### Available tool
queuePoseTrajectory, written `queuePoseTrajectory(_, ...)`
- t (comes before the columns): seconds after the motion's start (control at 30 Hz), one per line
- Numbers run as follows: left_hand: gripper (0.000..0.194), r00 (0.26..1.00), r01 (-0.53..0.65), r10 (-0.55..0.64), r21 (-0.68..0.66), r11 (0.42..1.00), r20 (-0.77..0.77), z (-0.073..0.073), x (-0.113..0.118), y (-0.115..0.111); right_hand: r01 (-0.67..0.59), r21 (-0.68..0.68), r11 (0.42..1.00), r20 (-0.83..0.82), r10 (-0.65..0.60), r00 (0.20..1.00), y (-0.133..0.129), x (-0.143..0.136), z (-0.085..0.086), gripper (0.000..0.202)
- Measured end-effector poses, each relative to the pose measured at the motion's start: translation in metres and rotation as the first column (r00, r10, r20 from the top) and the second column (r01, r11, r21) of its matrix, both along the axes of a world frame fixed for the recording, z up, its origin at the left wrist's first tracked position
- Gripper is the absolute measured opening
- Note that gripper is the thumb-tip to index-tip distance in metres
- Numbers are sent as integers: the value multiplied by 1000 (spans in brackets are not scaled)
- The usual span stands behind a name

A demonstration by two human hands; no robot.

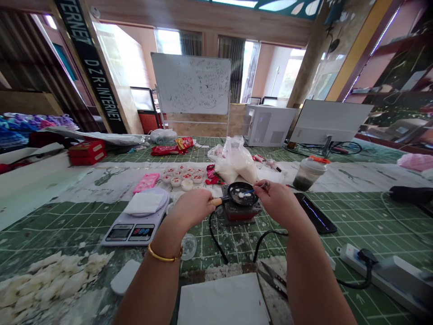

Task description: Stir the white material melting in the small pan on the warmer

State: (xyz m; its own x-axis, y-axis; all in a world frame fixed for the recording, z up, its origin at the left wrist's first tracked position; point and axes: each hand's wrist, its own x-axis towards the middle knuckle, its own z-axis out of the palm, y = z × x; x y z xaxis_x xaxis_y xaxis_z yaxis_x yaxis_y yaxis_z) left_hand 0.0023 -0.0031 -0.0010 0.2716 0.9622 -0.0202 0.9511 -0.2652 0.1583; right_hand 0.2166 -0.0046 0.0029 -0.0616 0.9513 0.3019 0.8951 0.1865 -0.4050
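Note:
My left hand is closed around the wooden handle of a small black frying pan. The pan sits on a small dark red electric hot plate. White lumps lie inside the pan, partly melted by the look of them. My right hand pinches a thin blue stick, its tip down among the white lumps. What the upper end of the stick looks like is hidden by my fingers.
A kitchen scale with folded white paper stands left. Several small cups, a pink mould and a plastic bag lie behind. Right are a phone, a shaker bottle and a power strip. Scissors lie in front; white chunks left.

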Motion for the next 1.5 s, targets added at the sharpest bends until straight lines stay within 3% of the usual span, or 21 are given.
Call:
queuePoseTrajectory(0.17, 23, 1000, -10, 9, -11, 1000, -4, 0, 0, 0, -46, -14, 999, -34, 46, 998, 2, -3, -1, 27)
queuePoseTrajectory(0.33, 23, 1000, 4, -4, -2, 1000, -5, 0, -1, 1, 26, -38, 999, 1, -26, 1000, -1, -1, 2, 26)
queuePoseTrajectory(0.5, 22, 1000, -6, 6, 3, 1000, 2, 1, 0, 0, -69, -33, 997, -34, 68, 997, 0, -3, 0, 27)
queuePoseTrajectory(0.67, 23, 1000, -3, 3, -18, 1000, -3, 0, 2, 0, -15, -11, 1000, -5, 15, 1000, 2, -2, 0, 26)
queuePoseTrajectory(0.83, 36, 1000, 1, -1, -15, 1000, 20, -5, 5, 3, -99, -28, 995, -37, 98, 994, -1, -6, 0, 28)
queuePoseTrajectory(1.0, 45, 1000, 3, -3, -4, 1000, 10, -8, 7, 5, -8, -10, 1000, 11, 8, 1000, 0, -2, 0, 27)
queuePoseTrajectory(1.17, 50, 1000, -22, 22, 34, 999, 3, -8, 8, 5, -73, -32, 997, -14, 73, 997, 0, -2, 1, 27)
queuePoseTrajectory(1.33, 48, 1000, -29, 29, 28, 999, -6, -7, 8, 4, 12, -18, 1000, 11, -12, 1000, 0, 0, 1, 26)
queuePoseTrajectory(1.5, 48, 999, -45, 45, 23, 999, -7, -6, 9, 4, -82, -21, 996, -21, 81, 996, 0, 0, 1, 28)
